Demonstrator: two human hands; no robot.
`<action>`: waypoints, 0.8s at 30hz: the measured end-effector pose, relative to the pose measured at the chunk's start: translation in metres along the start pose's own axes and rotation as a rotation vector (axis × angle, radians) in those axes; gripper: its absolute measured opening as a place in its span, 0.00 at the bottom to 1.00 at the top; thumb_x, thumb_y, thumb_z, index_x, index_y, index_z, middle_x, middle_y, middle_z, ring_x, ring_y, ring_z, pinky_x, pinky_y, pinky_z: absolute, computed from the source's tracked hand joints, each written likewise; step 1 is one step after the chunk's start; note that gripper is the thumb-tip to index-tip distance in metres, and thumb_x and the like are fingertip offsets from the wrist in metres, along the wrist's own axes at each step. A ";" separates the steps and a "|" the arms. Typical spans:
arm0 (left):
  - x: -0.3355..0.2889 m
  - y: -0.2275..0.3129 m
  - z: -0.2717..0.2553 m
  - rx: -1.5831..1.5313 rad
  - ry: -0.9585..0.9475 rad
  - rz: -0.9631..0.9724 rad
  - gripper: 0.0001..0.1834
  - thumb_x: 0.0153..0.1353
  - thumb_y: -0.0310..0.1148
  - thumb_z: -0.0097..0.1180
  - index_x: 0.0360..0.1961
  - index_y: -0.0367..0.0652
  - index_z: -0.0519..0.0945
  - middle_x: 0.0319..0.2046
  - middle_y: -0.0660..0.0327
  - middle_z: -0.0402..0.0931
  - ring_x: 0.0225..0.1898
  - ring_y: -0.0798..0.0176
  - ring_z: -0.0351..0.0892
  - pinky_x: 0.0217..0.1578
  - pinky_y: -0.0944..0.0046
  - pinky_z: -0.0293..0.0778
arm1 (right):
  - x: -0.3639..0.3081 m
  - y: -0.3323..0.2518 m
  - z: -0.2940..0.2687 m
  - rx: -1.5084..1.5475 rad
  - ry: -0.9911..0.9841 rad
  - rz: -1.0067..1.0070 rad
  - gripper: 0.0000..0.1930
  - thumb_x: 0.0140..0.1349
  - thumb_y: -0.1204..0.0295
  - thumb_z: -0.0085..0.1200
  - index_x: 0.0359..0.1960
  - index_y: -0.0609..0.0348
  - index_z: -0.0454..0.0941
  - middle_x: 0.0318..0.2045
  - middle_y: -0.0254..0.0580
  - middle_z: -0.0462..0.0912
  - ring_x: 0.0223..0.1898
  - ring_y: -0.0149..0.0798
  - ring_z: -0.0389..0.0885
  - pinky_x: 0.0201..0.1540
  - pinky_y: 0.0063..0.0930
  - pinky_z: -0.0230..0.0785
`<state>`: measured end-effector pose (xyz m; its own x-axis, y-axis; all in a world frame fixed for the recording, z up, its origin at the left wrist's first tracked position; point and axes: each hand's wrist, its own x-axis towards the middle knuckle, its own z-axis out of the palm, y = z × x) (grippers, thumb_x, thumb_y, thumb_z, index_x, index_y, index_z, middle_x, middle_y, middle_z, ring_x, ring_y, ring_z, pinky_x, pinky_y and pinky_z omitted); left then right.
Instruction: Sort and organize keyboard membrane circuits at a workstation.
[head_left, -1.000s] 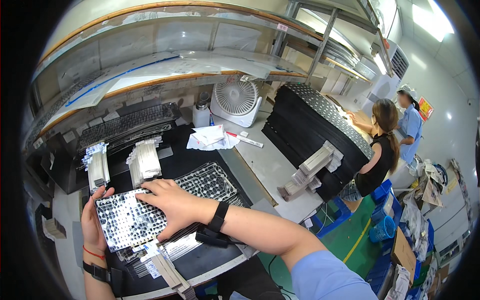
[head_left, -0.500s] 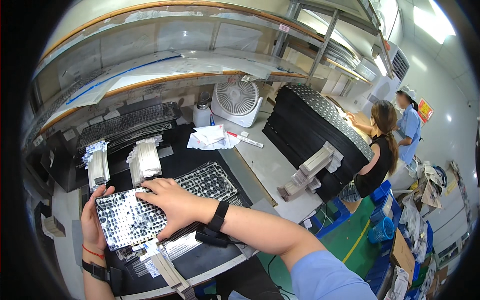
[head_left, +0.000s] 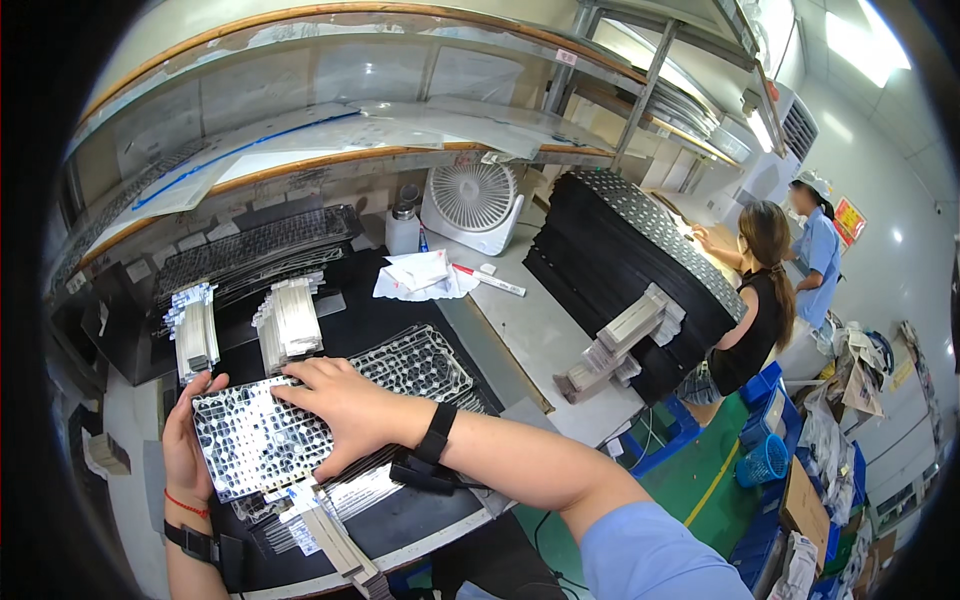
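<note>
A thin, shiny sheet with rows of round dark marks or holes (head_left: 255, 440) lies tilted between my hands. My left hand (head_left: 190, 440) grips its left edge, fingertips at the upper corner. Across its right part spreads my right hand (head_left: 350, 405), with fingers near the far edge and thumb near the close edge. Beneath and to the right shows a stack of similar sheets (head_left: 425, 365). Bundles of pale flat strips rest around it: one bundle (head_left: 335, 540) in front and two behind, a left bundle (head_left: 196, 335) and a right bundle (head_left: 290, 325).
Dark sheets (head_left: 260, 250) are stacked at the back left under a shelf (head_left: 350, 150). A white fan (head_left: 473, 205), papers (head_left: 425, 275) and a marker (head_left: 500, 283) stand beyond. To the right rises a tall black stack (head_left: 610, 270); two people are farther off.
</note>
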<state>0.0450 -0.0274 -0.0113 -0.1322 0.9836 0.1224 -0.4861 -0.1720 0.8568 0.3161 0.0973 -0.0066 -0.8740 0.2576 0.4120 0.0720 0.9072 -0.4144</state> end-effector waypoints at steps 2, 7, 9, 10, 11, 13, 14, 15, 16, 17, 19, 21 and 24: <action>0.000 0.001 -0.001 0.001 -0.003 0.002 0.26 0.77 0.42 0.36 0.67 0.36 0.67 0.64 0.47 0.73 0.59 0.54 0.79 0.62 0.53 0.74 | 0.002 0.000 0.000 -0.003 0.000 -0.004 0.60 0.30 0.46 0.77 0.69 0.63 0.66 0.68 0.68 0.62 0.69 0.66 0.60 0.70 0.54 0.50; 0.000 0.001 0.001 0.013 0.008 0.004 0.26 0.77 0.41 0.37 0.67 0.35 0.67 0.64 0.47 0.72 0.59 0.54 0.78 0.62 0.54 0.73 | 0.000 0.000 -0.001 -0.011 0.009 -0.009 0.60 0.30 0.46 0.77 0.69 0.63 0.66 0.68 0.68 0.63 0.69 0.66 0.61 0.70 0.54 0.51; 0.000 0.001 0.000 0.009 -0.001 0.006 0.26 0.77 0.41 0.37 0.67 0.35 0.67 0.64 0.46 0.72 0.59 0.54 0.79 0.62 0.54 0.73 | 0.000 -0.001 0.000 -0.011 0.007 -0.005 0.60 0.30 0.46 0.77 0.69 0.63 0.66 0.68 0.68 0.63 0.69 0.66 0.61 0.70 0.55 0.51; -0.001 0.000 -0.001 0.004 -0.007 0.008 0.26 0.77 0.41 0.37 0.67 0.35 0.67 0.64 0.46 0.73 0.58 0.55 0.79 0.62 0.54 0.73 | 0.000 -0.001 0.000 -0.010 0.004 -0.001 0.60 0.30 0.46 0.77 0.69 0.62 0.66 0.68 0.68 0.63 0.69 0.66 0.61 0.70 0.55 0.51; -0.001 0.000 -0.001 0.005 -0.007 0.009 0.26 0.77 0.41 0.37 0.67 0.35 0.67 0.64 0.46 0.73 0.58 0.55 0.79 0.62 0.54 0.73 | 0.000 -0.001 0.000 -0.010 0.004 -0.002 0.60 0.30 0.46 0.77 0.69 0.62 0.66 0.68 0.68 0.63 0.69 0.66 0.61 0.70 0.55 0.51; 0.000 0.001 0.000 0.011 -0.014 0.012 0.26 0.77 0.41 0.37 0.67 0.35 0.66 0.64 0.47 0.73 0.58 0.55 0.79 0.62 0.54 0.73 | 0.001 0.000 -0.001 -0.016 0.007 -0.005 0.60 0.30 0.46 0.76 0.69 0.62 0.66 0.68 0.68 0.63 0.69 0.66 0.61 0.70 0.55 0.51; 0.000 0.001 0.000 0.012 -0.015 0.011 0.26 0.77 0.41 0.37 0.67 0.35 0.66 0.64 0.47 0.73 0.58 0.55 0.79 0.62 0.54 0.73 | 0.000 -0.001 -0.001 -0.016 0.009 -0.004 0.60 0.30 0.46 0.76 0.69 0.62 0.66 0.68 0.68 0.63 0.69 0.66 0.61 0.70 0.55 0.51; -0.001 0.001 0.001 0.006 -0.012 0.008 0.26 0.77 0.40 0.37 0.67 0.35 0.66 0.64 0.47 0.73 0.58 0.54 0.78 0.62 0.54 0.73 | 0.000 -0.001 -0.001 -0.008 0.001 0.001 0.60 0.31 0.46 0.76 0.69 0.62 0.66 0.68 0.68 0.63 0.69 0.66 0.61 0.70 0.55 0.51; -0.001 0.001 0.001 0.001 -0.009 0.005 0.26 0.77 0.40 0.37 0.67 0.35 0.66 0.64 0.47 0.73 0.59 0.54 0.78 0.62 0.54 0.73 | 0.001 -0.002 -0.001 0.001 -0.008 0.005 0.60 0.31 0.46 0.76 0.69 0.62 0.66 0.68 0.68 0.62 0.69 0.66 0.61 0.70 0.55 0.50; -0.001 0.002 0.001 0.001 -0.009 0.006 0.26 0.77 0.40 0.37 0.67 0.35 0.66 0.64 0.47 0.73 0.59 0.54 0.78 0.62 0.54 0.73 | 0.001 -0.002 -0.001 0.001 -0.008 0.004 0.60 0.31 0.46 0.76 0.69 0.62 0.66 0.68 0.68 0.62 0.69 0.66 0.61 0.70 0.55 0.50; 0.000 0.002 0.001 0.017 -0.009 0.008 0.26 0.76 0.40 0.38 0.67 0.35 0.66 0.64 0.47 0.73 0.59 0.54 0.78 0.62 0.53 0.73 | 0.001 -0.001 -0.001 -0.012 0.003 0.001 0.60 0.31 0.46 0.76 0.69 0.62 0.66 0.68 0.68 0.63 0.69 0.66 0.61 0.71 0.55 0.50; -0.001 0.002 0.002 0.011 -0.006 0.001 0.26 0.76 0.40 0.38 0.67 0.35 0.66 0.64 0.47 0.73 0.59 0.54 0.78 0.62 0.53 0.73 | 0.000 -0.001 0.000 -0.004 -0.003 0.004 0.60 0.30 0.46 0.76 0.69 0.62 0.66 0.68 0.68 0.63 0.69 0.67 0.60 0.71 0.55 0.50; 0.000 0.002 0.001 0.013 -0.011 -0.001 0.26 0.76 0.40 0.38 0.68 0.35 0.66 0.64 0.47 0.73 0.59 0.54 0.78 0.62 0.53 0.73 | 0.001 -0.001 -0.001 0.000 -0.001 0.007 0.60 0.30 0.47 0.76 0.69 0.63 0.67 0.68 0.68 0.63 0.69 0.66 0.60 0.71 0.55 0.50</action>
<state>0.0448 -0.0278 -0.0089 -0.1220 0.9844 0.1269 -0.4748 -0.1702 0.8635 0.3161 0.0970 -0.0051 -0.8742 0.2633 0.4080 0.0779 0.9054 -0.4173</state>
